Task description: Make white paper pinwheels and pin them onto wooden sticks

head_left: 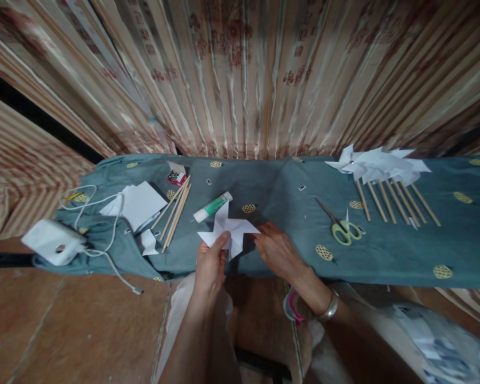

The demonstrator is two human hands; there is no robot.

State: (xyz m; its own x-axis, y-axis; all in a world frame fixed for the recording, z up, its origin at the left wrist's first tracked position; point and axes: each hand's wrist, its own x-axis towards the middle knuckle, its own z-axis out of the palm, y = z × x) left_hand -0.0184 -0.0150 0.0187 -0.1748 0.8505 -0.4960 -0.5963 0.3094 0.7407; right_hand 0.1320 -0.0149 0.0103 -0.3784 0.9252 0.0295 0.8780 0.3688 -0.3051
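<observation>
My left hand [213,262] grips a white paper pinwheel [234,230], with the thumb pressed on its middle and the fingers underneath. Close by on the right is my right hand [278,250], its fingers curled together at the tip of one pinwheel blade. Whatever those fingers hold, if anything, is hidden. Just behind the pinwheel lies a green and white glue stick [213,207]. Several wooden sticks [176,213] rest left of it, near a small red box [176,175] with its lid up.
White paper sheets [144,205], a paper scrap [148,242] and a white power strip [56,242] with looping cable are on the left. Green-handled scissors [345,231] lie right of centre. Several finished pinwheels [384,165] on sticks overlap at far right. A pleated curtain [240,80] hangs behind the cloth-covered table [280,186].
</observation>
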